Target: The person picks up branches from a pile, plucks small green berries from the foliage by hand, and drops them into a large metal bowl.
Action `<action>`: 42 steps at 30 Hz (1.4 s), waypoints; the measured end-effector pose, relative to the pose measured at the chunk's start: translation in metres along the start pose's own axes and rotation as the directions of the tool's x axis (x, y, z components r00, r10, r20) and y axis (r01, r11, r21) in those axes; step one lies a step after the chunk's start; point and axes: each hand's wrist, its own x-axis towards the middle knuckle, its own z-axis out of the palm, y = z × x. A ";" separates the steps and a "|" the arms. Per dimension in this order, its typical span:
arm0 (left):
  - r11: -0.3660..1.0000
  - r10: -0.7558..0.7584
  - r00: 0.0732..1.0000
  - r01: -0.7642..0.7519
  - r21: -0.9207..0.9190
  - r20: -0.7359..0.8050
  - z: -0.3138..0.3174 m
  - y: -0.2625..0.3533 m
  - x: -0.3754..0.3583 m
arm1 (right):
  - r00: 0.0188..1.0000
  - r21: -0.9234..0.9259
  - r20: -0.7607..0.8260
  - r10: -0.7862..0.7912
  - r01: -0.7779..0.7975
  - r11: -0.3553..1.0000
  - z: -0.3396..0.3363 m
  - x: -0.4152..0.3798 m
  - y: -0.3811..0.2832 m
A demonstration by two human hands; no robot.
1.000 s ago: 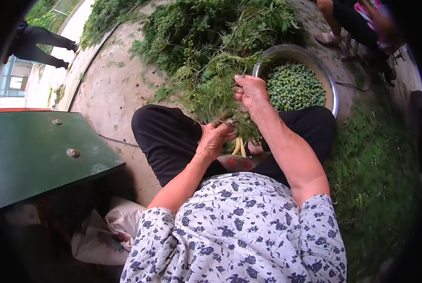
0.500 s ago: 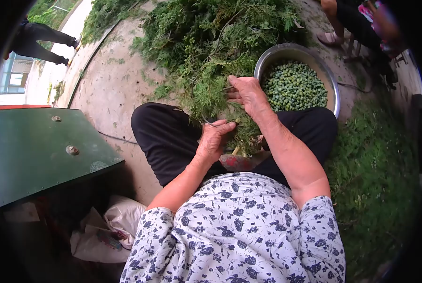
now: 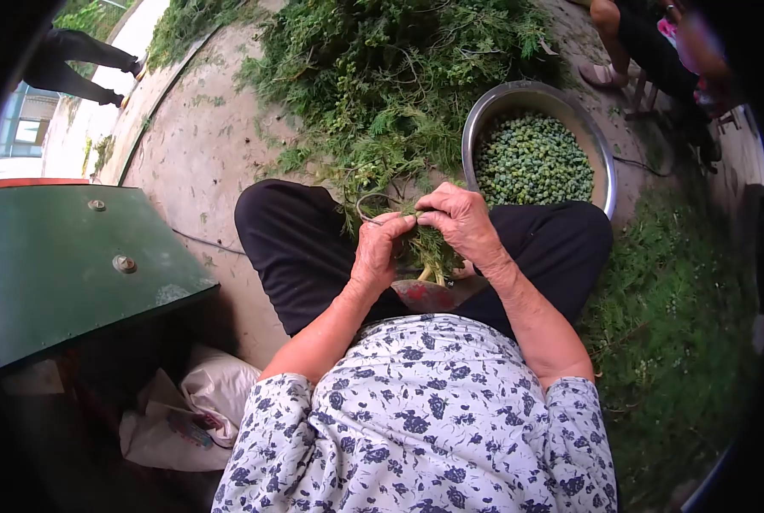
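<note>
Between my knees, my left hand (image 3: 380,248) pinches a green sprig (image 3: 429,248) whose thin curved stem loops up beside the thumb. Close against it, my right hand (image 3: 463,224) has its thumb and fingertips pressed together at the sprig; whether they hold a leaf or a small berry is too small to tell. A metal basin (image 3: 606,141) full of small green berries (image 3: 536,158) stands just beyond my right knee. In front of my hands lies a large heap of leafy green branches (image 3: 399,77).
At the left stands a green metal box (image 3: 57,256), with a pale sack (image 3: 198,410) below it. More greenery (image 3: 672,325) covers the ground at the right. One person's legs (image 3: 83,64) show at the upper left, another person (image 3: 647,51) sits at the upper right.
My right hand has come down from the branches near the basin to meet my left hand, and its spread fingers have closed. The curved stem now stands up more by my left hand.
</note>
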 end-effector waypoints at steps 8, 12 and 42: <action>0.997 0.055 0.997 -0.058 -0.055 -0.058 0.015 0.007 -0.007 | 0.951 0.125 -0.218 0.220 -0.196 0.973 0.008 -0.005 -0.011; 0.987 0.077 0.996 -0.081 -0.136 -0.033 0.008 0.006 -0.007 | 0.794 0.123 -0.554 0.251 -0.220 0.968 -0.033 0.002 0.013; 0.990 0.136 0.987 -0.132 -0.047 0.089 0.011 0.006 -0.023 | 0.787 0.782 -0.191 0.587 -0.239 0.576 -0.052 -0.013 0.065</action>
